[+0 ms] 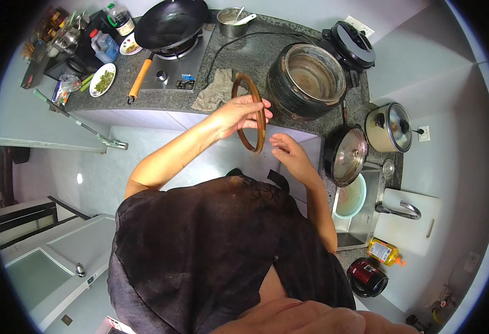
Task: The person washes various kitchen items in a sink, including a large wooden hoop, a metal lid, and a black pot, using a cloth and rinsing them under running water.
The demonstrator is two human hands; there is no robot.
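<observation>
My left hand grips a brown ring, which looks like a pressure cooker's sealing gasket. The ring hangs nearly edge-on in front of the counter's edge. Just right of it is my right hand, apart from the ring, fingers slightly bent and holding nothing. Beyond both hands, a dark cooker body stands lidless on the granite counter, its metal interior stained brown. A crumpled grey cloth lies left of the cooker, partly behind the ring.
A black wok sits on the gas stove, its wooden handle pointing towards me. To the right are a black lid, a rice cooker, a glass-lidded pan and a sink holding a pale green basin.
</observation>
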